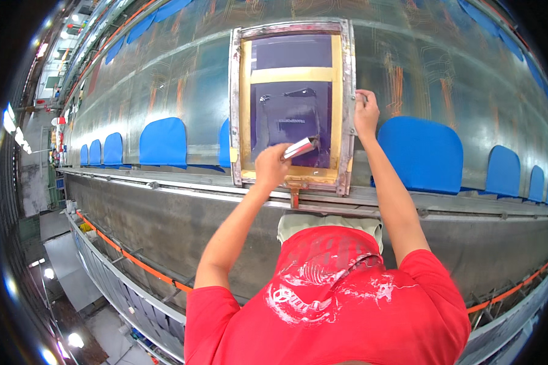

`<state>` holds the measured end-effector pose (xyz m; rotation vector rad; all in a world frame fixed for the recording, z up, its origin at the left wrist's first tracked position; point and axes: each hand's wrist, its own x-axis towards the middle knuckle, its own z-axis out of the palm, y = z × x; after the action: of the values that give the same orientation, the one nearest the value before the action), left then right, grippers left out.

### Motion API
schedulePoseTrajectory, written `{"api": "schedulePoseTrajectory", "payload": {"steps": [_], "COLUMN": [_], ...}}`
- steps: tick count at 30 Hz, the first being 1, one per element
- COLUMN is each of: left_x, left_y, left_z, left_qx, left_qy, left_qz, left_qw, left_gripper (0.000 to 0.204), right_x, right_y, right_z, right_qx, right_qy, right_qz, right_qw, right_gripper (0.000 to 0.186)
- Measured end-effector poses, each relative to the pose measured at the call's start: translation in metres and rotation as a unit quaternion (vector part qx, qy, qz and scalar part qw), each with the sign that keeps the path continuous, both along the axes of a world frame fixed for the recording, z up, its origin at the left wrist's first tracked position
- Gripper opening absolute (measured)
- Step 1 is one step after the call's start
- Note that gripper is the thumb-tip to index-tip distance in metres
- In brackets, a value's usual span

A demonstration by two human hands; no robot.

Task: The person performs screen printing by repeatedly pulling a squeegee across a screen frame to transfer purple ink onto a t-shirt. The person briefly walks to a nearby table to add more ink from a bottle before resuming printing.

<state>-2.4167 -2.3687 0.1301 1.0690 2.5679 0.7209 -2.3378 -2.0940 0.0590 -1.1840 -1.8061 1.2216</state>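
Note:
A screen printing frame (pixel 349 73) with worn metal sides lies before me, its purple mesh (pixel 292 112) bordered and crossed by yellow tape. Dark, wet-looking ink (pixel 301 92) shows in a patch toward the far part of the mesh. My left hand (pixel 272 165) is closed round a short squeegee (pixel 301 147) with a silvery, shiny body. The squeegee is tilted over the near part of the mesh; whether its edge touches is hard to tell. On the frame's right side, my right hand (pixel 366 114) grips the outer edge with bent fingers.
Blue panels (pixel 420 155) hang in a row along the near edge of the long metallic table (pixel 195 73), both left and right of the frame. A metal rail (pixel 213 184) runs along that edge, with a rusty bracket (pixel 295 193) at the frame. Behind me stretches an orange-edged barrier (pixel 137 261).

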Motion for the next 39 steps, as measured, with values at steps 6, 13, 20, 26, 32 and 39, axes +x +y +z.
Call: {"api": "schedulePoseTrajectory", "payload": {"steps": [6, 13, 20, 26, 32, 39], "left_x": [-0.095, -0.178, -0.205, -0.105, -0.108, -0.159], "left_y": [-0.028, 0.004, 0.049, -0.014, -0.015, 0.046], "left_z": [-0.009, -0.039, -0.024, -0.060, -0.048, -0.043], "left_qx": [-0.204, -0.240, -0.067, 0.030, 0.045, -0.019], "left_qy": [-0.135, -0.301, 0.041, 0.205, 0.203, 0.203], "left_qz": [-0.164, -0.349, -0.111, -0.126, -0.144, -0.125], "left_qw": [0.956, 0.854, 0.991, 0.970, 0.967, 0.971], "left_gripper": [0.032, 0.032, 0.030, 0.042, 0.041, 0.035], "right_x": [-0.042, -0.055, -0.057, -0.052, -0.052, -0.051], "right_y": [-0.043, -0.043, -0.045, -0.041, -0.037, -0.038], "right_z": [0.002, -0.023, -0.024, -0.027, -0.027, -0.029], "right_qx": [-0.027, 0.037, 0.007, -0.009, -0.006, -0.012], "right_qy": [-0.028, -0.071, -0.088, -0.075, -0.079, -0.079], "right_qz": [-0.010, -0.048, -0.039, -0.040, -0.047, -0.022], "right_qw": [0.999, 0.996, 0.995, 0.996, 0.996, 0.997], "right_gripper": [0.017, 0.017, 0.019, 0.020, 0.019, 0.020]}}
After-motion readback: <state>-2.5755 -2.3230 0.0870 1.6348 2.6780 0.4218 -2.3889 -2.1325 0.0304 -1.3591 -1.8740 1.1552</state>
